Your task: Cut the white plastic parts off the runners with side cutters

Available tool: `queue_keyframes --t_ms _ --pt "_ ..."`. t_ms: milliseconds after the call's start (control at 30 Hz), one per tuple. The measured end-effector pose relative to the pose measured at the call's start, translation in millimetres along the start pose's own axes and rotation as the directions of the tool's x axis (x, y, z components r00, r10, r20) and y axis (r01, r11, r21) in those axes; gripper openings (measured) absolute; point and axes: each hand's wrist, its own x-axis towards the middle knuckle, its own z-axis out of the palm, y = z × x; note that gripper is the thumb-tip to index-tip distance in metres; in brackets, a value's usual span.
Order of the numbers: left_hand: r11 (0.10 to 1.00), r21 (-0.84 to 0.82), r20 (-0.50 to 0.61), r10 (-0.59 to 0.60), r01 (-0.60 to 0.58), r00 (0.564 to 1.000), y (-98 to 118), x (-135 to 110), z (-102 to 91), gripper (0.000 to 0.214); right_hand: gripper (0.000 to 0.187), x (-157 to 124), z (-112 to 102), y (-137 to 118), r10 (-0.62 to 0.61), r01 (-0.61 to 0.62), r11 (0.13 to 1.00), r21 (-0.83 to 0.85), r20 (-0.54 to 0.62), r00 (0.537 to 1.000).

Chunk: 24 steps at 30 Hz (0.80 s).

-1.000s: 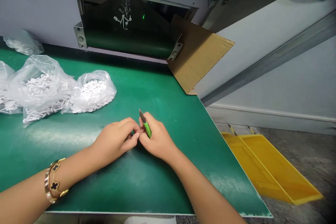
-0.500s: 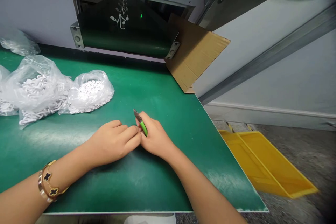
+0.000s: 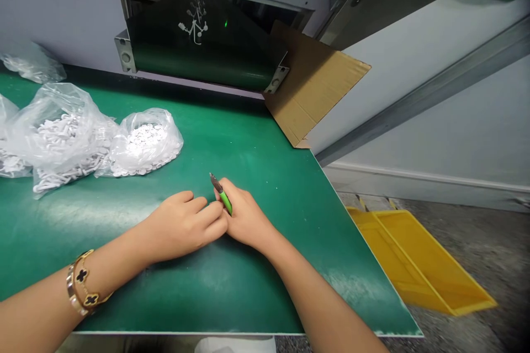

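My right hand is closed around green-handled nippers, their dark metal tip pointing up and away from me. Against it rests my left hand, fingers curled and thumb side touching the right hand's fingers. Whatever the left fingertips may pinch is hidden from view. Both hands are low over the green tabletop. To their upper left sits a clear plastic bag of small white round pieces.
More clear bags of white plastic parts stand at the left. Behind the table, a dark green conveyor belt carries a branched white plastic sprue. Cardboard leans at its right end. A yellow bin lies beyond the table's right edge.
The left hand has shifted slightly right against the right hand. The view has moved a little; the nippers stay in the right hand, and the bags look unchanged.
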Motion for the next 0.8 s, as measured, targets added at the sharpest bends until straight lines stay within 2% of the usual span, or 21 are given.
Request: queue_keyframes --t_ms 333,433,500,567,667,733,800 --pt "0.998 -0.051 -0.007 -0.023 0.023 1.0 0 0 0.3 0.014 0.013 -1 -1 -1 -0.012 0.013 0.999 -0.04 0.024 1.0" --pt "0.986 -0.128 0.035 -0.104 0.108 0.994 0 -2 3.1 0.016 0.013 -1 -1 -1 -0.037 0.037 0.999 -0.017 0.012 0.999" --pt "0.93 -0.275 0.093 -0.228 0.245 0.969 0 -3 5.9 0.015 0.012 -1 -3 -2 -0.047 0.047 0.998 0.047 -0.005 0.999" --pt "0.802 -0.467 0.162 -0.337 0.373 0.927 -1 -3 8.7 0.012 0.013 -1 -5 -2 -0.036 0.038 0.99 0.137 -0.017 0.999" --pt "0.615 -0.654 0.222 -0.4 0.441 0.889 -2 -4 11.6 0.01 0.014 -1 -9 -4 -0.012 0.014 0.968 0.251 -0.011 1.0" --pt "0.581 -0.684 0.219 -0.415 0.442 0.883 -1 -4 12.5 0.01 0.015 -1 -10 -4 -0.005 0.007 0.96 0.28 -0.01 1.0" --pt "0.598 -0.676 0.196 -0.417 0.431 0.887 -1 -5 12.5 0.012 0.015 -1 -10 -4 -0.001 0.003 0.959 0.285 -0.007 1.0"
